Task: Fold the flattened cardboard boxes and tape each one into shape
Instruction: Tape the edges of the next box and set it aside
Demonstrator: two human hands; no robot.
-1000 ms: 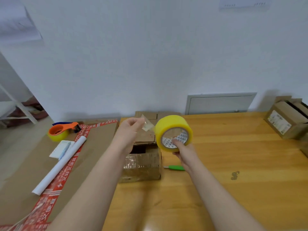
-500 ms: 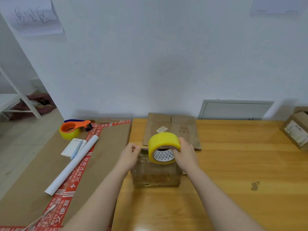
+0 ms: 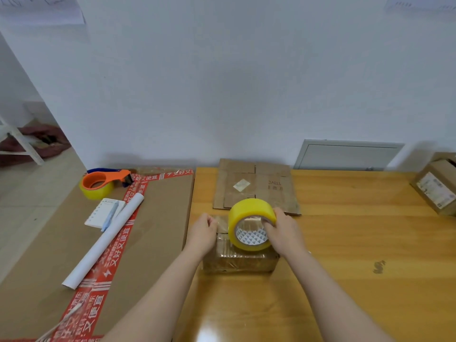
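Note:
A small folded cardboard box (image 3: 240,261) stands on the wooden table (image 3: 345,243), its front shiny with clear tape. My right hand (image 3: 283,233) grips a yellow roll of tape (image 3: 249,223) upright on top of the box, fingers hooked into its core. My left hand (image 3: 203,229) pinches the loose tape end (image 3: 222,223) at the box's top left edge. A strip of tape runs from that hand to the roll. Behind the box lie flattened cardboard boxes (image 3: 256,186) against the wall.
To the left lies a large flat carton (image 3: 153,243) with red printed tape, bearing an orange tape dispenser (image 3: 103,182), a notepad with a pen (image 3: 104,212) and a white paper roll (image 3: 103,239). Taped boxes (image 3: 436,188) stand at the far right edge.
Both hands came down from mid-air onto the box. The roll went from held up to resting on the box top, and my left hand brought the tape end down to the box's left edge.

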